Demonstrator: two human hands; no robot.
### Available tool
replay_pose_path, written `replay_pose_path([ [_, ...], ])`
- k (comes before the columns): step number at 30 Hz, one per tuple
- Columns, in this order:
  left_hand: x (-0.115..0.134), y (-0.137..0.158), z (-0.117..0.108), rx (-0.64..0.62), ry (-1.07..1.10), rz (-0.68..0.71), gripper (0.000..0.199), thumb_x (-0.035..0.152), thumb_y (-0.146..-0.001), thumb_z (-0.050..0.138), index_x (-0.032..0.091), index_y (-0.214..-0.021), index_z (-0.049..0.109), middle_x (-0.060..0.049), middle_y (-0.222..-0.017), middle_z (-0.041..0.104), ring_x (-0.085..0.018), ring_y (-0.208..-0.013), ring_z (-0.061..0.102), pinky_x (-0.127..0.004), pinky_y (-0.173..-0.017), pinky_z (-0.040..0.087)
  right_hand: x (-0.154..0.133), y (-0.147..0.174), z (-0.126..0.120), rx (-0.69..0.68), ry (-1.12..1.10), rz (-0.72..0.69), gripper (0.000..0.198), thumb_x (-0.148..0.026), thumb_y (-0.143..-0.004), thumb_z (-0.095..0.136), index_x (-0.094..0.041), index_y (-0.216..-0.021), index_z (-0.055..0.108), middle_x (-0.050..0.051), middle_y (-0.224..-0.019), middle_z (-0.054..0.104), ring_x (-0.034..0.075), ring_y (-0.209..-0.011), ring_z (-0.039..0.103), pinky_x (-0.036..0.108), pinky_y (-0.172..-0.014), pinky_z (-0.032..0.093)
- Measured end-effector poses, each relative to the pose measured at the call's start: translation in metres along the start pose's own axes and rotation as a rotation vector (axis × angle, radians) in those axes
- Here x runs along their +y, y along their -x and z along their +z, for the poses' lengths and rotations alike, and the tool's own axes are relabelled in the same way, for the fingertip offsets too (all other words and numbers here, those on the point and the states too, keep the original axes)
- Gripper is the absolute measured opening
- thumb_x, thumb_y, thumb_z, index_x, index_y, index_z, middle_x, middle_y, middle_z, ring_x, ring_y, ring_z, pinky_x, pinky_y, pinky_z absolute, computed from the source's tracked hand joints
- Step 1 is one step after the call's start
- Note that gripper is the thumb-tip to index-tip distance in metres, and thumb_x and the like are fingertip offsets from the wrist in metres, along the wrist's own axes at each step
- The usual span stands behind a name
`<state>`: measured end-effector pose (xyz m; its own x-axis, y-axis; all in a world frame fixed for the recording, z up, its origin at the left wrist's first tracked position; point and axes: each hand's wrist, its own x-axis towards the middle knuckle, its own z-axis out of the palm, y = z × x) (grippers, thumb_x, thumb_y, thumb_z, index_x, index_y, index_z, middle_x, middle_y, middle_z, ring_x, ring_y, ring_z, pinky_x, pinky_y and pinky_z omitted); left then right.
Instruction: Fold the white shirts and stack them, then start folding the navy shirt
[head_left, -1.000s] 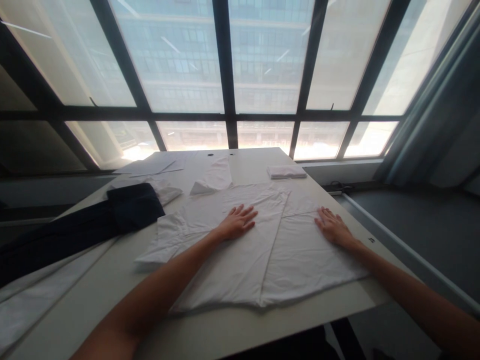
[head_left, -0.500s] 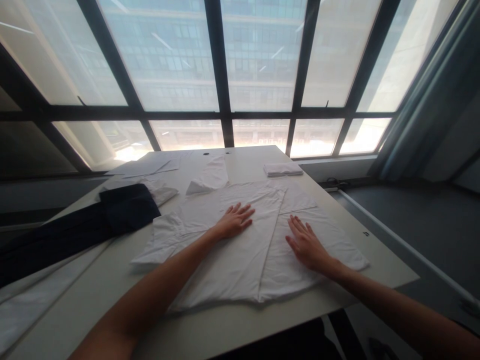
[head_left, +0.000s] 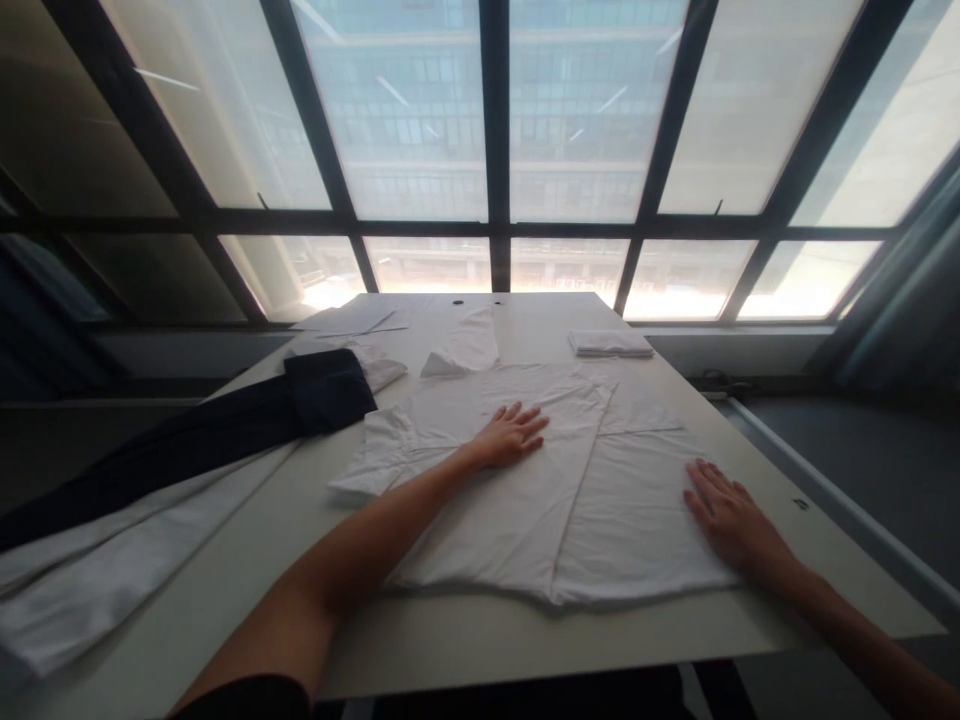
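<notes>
A white garment [head_left: 480,540], which looks like a shirt, lies spread out before me, with a long edge running down its front and creases across the cloth. My left hand [head_left: 510,437] rests palm down near its middle, fingers spread. At the garment's right side my right hand [head_left: 731,510] lies flat with its fingers stretched out, partly over the cloth's edge. Nothing is gripped in either hand. Above the shirt sits a loose white cloth piece [head_left: 466,345], perhaps a sleeve; whether it is joined to the shirt I cannot tell.
Dark navy clothing [head_left: 330,390] lies on the left over more white cloth [head_left: 112,590]. A folded white cloth [head_left: 611,344] is at the back right, and flat sheets [head_left: 356,320] at the back left. The white table [head_left: 420,650] faces large windows.
My right hand has slid to the right over the cloth to its side edge, and the cloth there looks smoother. My left hand stays on the shirt. The view has turned slightly left.
</notes>
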<state>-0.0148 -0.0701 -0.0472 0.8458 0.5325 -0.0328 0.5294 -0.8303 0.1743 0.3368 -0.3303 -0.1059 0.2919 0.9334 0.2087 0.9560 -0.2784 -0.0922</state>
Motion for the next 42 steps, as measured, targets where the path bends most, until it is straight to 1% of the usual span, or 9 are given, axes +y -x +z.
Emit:
replay_pose_path([
  [4,0.001,0.000,0.001,0.025,0.020,-0.012,0.065,0.063,-0.105,0.021,0.033,-0.163,0.022,0.000,-0.171,0.013,-0.033,-0.157,0.008,-0.056,-0.124,0.009,-0.030,-0.022,-0.006,0.014,-0.055,-0.074,0.066,-0.046,-0.102,0.025,-0.010,-0.155,0.042,0.016,-0.161,0.039,0.030,-0.151,0.031,0.054,-0.121,0.028],
  [7,0.000,-0.002,0.004,0.078,0.044,-0.076,0.067,0.061,-0.106,0.019,0.028,-0.164,0.018,-0.003,-0.171,0.013,-0.029,-0.157,0.009,-0.053,-0.124,0.012,-0.078,-0.050,-0.017,-0.009,-0.125,-0.193,0.064,-0.046,-0.103,0.026,-0.013,-0.157,0.038,0.014,-0.163,0.035,0.029,-0.153,0.027,0.053,-0.122,0.027],
  [11,-0.005,-0.005,0.008,0.095,0.040,-0.165,0.066,0.058,-0.106,0.018,0.024,-0.162,0.024,-0.006,-0.169,0.021,-0.030,-0.157,0.012,-0.055,-0.124,0.012,-0.150,-0.091,-0.024,-0.095,-0.199,-0.338,0.063,-0.043,-0.104,0.029,-0.013,-0.159,0.035,0.014,-0.166,0.027,0.028,-0.155,0.021,0.052,-0.122,0.024],
  [14,-0.010,-0.004,0.010,0.106,0.026,-0.215,0.065,0.054,-0.106,0.019,0.022,-0.162,0.026,-0.007,-0.169,0.022,-0.032,-0.156,0.015,-0.057,-0.124,0.012,-0.194,-0.123,-0.016,-0.173,-0.213,-0.381,0.060,-0.035,-0.103,0.030,-0.011,-0.158,0.035,0.016,-0.167,0.024,0.028,-0.155,0.019,0.052,-0.122,0.024],
  [18,-0.019,-0.002,0.009,0.099,0.019,-0.236,0.059,0.040,-0.106,0.017,0.023,-0.162,0.025,-0.005,-0.169,0.021,-0.029,-0.156,0.016,-0.057,-0.124,0.013,-0.230,-0.163,0.006,-0.191,-0.197,-0.387,0.056,-0.030,-0.103,0.032,-0.013,-0.157,0.038,0.016,-0.166,0.027,0.028,-0.154,0.022,0.052,-0.121,0.024],
  [23,-0.032,-0.004,0.003,0.085,0.027,-0.315,0.060,0.040,-0.105,0.019,0.023,-0.162,0.024,-0.006,-0.170,0.019,-0.030,-0.156,0.014,-0.062,-0.122,0.012,-0.246,-0.196,0.024,-0.149,-0.140,-0.360,0.054,-0.030,-0.104,0.033,-0.010,-0.153,0.041,0.018,-0.164,0.033,0.029,-0.152,0.026,0.051,-0.121,0.023],
  [29,-0.061,0.002,-0.008,0.061,0.045,-0.464,0.064,0.051,-0.104,0.020,0.026,-0.163,0.022,-0.006,-0.171,0.014,-0.034,-0.157,0.010,-0.067,-0.120,0.010,-0.243,-0.203,0.034,-0.109,-0.097,-0.395,0.059,-0.037,-0.106,0.027,-0.008,-0.157,0.035,0.019,-0.165,0.031,0.030,-0.153,0.025,0.051,-0.121,0.020],
  [36,-0.102,0.021,-0.013,0.171,0.001,-0.749,0.062,0.051,-0.103,0.024,0.026,-0.161,0.029,-0.007,-0.169,0.020,-0.035,-0.155,0.015,-0.061,-0.122,0.014,-0.241,-0.200,0.035,-0.076,-0.066,-0.414,0.058,-0.037,-0.106,0.028,-0.009,-0.155,0.037,0.020,-0.163,0.034,0.031,-0.151,0.028,0.052,-0.120,0.022],
  [42,-0.107,0.026,-0.011,0.278,-0.032,-0.943,0.065,0.056,-0.101,0.028,0.024,-0.157,0.038,-0.012,-0.167,0.026,-0.039,-0.153,0.020,-0.062,-0.120,0.016,-0.244,-0.201,0.032,-0.086,-0.057,-0.455,0.057,-0.034,-0.105,0.029,-0.006,-0.155,0.037,0.023,-0.162,0.034,0.033,-0.151,0.028,0.055,-0.119,0.023],
])
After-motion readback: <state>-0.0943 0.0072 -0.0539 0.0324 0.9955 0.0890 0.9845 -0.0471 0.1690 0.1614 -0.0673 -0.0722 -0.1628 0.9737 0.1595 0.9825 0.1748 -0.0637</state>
